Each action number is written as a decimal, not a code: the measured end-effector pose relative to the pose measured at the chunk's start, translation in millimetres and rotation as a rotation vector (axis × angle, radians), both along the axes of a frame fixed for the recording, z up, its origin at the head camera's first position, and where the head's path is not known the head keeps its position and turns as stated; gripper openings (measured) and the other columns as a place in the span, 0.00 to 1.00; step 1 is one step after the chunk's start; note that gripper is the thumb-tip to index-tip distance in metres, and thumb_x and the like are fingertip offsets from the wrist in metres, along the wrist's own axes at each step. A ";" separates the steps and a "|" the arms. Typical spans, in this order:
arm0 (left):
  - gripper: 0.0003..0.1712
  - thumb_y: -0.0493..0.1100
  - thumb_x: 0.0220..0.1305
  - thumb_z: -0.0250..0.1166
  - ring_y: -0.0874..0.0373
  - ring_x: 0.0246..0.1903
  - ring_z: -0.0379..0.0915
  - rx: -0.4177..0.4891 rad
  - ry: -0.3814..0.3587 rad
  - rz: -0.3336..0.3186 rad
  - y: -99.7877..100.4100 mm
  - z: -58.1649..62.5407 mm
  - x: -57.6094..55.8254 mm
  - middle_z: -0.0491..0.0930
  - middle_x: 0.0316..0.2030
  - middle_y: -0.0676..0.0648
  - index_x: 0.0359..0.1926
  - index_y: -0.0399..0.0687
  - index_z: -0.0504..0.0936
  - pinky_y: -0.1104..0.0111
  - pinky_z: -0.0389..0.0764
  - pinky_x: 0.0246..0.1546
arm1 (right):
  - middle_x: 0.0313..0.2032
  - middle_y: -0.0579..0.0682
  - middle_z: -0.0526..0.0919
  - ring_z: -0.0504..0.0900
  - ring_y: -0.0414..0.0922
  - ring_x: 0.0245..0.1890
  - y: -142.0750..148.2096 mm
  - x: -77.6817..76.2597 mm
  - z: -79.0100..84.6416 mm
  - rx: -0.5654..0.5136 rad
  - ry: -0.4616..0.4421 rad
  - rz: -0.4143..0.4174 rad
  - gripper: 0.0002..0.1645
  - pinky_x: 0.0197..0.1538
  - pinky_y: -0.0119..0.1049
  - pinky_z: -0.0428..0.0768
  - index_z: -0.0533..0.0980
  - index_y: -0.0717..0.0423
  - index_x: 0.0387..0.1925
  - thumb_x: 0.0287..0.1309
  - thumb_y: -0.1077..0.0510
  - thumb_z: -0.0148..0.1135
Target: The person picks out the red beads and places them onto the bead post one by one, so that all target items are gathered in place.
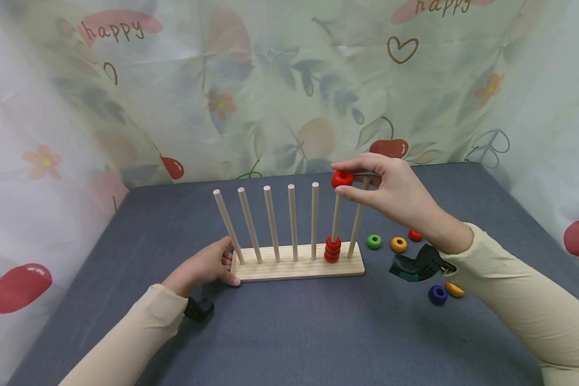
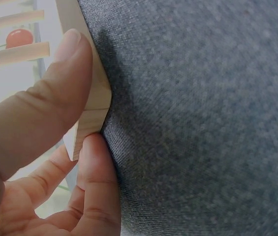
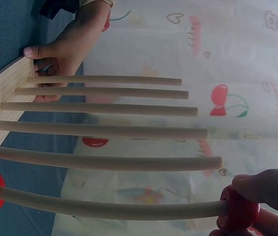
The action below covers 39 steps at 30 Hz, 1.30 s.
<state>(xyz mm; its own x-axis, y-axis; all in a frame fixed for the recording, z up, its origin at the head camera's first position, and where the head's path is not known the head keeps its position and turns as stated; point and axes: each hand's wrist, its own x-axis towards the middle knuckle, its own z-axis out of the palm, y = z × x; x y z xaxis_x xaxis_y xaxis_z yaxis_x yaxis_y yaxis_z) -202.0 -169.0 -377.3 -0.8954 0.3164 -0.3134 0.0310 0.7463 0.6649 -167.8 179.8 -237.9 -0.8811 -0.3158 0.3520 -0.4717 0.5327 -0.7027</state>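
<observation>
Pale curtains (image 1: 173,96) printed with cherries, leaves and the word "happy" are hanging behind and beside a dark blue-grey table (image 1: 280,332). At the left, the person's left hand (image 1: 209,262) is gripping the end of a wooden rack (image 1: 304,269), its thumb pressing on the front edge and its fingers curling about the end; a black strap (image 1: 199,309) is sitting at that wrist. Occupying the middle of the table, the rack is lying flat on its long, pale, grained base, and seven smooth round pegs are rising from it in a single row. On the sixth peg (image 1: 336,214) from the left, a short stack (image 1: 332,250) of glossy red rings is resting on the base. Above it, the right hand (image 1: 398,187) is pinching another red ring (image 1: 338,181) between thumb and fingers at the peg's top; whether the tip is passing into the hole, I cannot tell. Farther right, a green ring (image 1: 373,244), an orange ring (image 1: 399,248) and a partly hidden red one are lying near one another, while closer to the viewer a dark blue ring (image 1: 436,298) is lying just beside a yellow-orange ring (image 1: 455,290), which the right sleeve (image 1: 516,289) is partly covering.
</observation>
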 end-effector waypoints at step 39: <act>0.38 0.28 0.38 0.79 0.55 0.33 0.66 0.028 -0.005 -0.007 1.2 4.5 3.6 0.68 0.34 0.44 0.49 0.34 0.66 0.68 0.68 0.32 | 0.47 0.46 0.82 0.79 0.38 0.42 0.2 -0.4 -1.3 0.029 0.007 -0.006 0.23 0.41 0.26 0.75 0.79 0.48 0.54 0.56 0.53 0.70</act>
